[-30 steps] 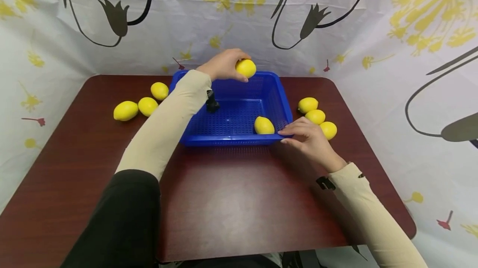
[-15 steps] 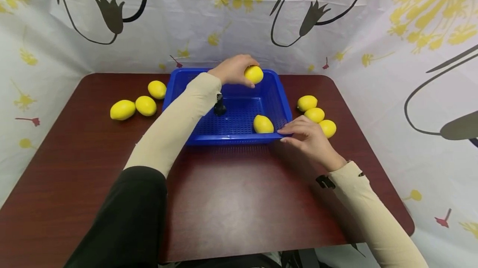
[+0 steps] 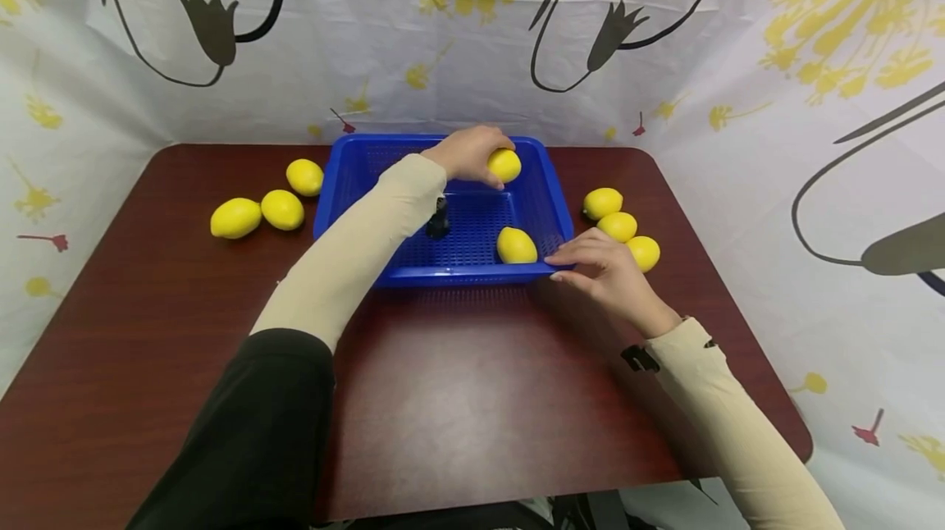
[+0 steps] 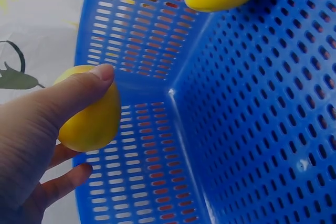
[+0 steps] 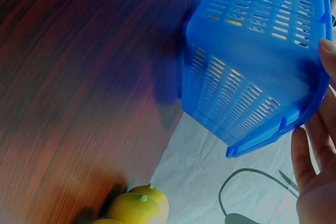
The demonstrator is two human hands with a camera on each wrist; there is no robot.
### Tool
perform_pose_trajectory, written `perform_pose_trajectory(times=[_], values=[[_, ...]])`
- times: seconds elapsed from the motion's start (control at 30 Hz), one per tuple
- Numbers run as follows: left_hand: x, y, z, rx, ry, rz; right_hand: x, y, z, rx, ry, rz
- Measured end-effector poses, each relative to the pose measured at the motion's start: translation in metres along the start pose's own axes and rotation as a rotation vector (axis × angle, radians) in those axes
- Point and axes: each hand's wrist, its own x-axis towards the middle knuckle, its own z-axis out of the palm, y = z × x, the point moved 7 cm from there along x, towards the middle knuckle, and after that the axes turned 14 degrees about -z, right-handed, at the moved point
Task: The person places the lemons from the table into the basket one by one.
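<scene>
Along the bottom of the head view the bare front of the brown worktop (image 3: 443, 399) lies nearest. Right of centre, the right hand (image 3: 609, 276) pinches the rim of the blue basket (image 3: 458, 272) at its lower right corner, thumb outside and fingers over the edge. Just left of that hand, inside the basket, sits one loose lemon (image 3: 517, 245), close to the near wall; whether it touches the wall is hard to tell.

Farther off, the left hand (image 3: 468, 154) reaches across the basket with its fingers curled round the held lemon (image 3: 504, 165), which sticks out on the right side of the grasp, within the basket's outline near its upper right corner. Its long axis cannot be read surely from the head view, where it looks nearly round. The move at hand seems to turn on the bare strip of basket floor between it and the loose lemon, which lies below it in the frame and nearer the right hand. How high it hangs above that floor is unclear.

On the worktop, a row of three lemons (image 3: 617, 226) stands right of the basket, and another trio of lemons (image 3: 283, 210) lies left. Behind everything hangs a white patterned cloth (image 3: 332, 38).
</scene>
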Motion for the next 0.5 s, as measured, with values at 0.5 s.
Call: perform_pose_trajectory(times=[0.5], values=[[0.013,0.005,0.036,0.053,-0.044,0.009,-0.002,0.003,0.001,0.011,-0.004,0.017]])
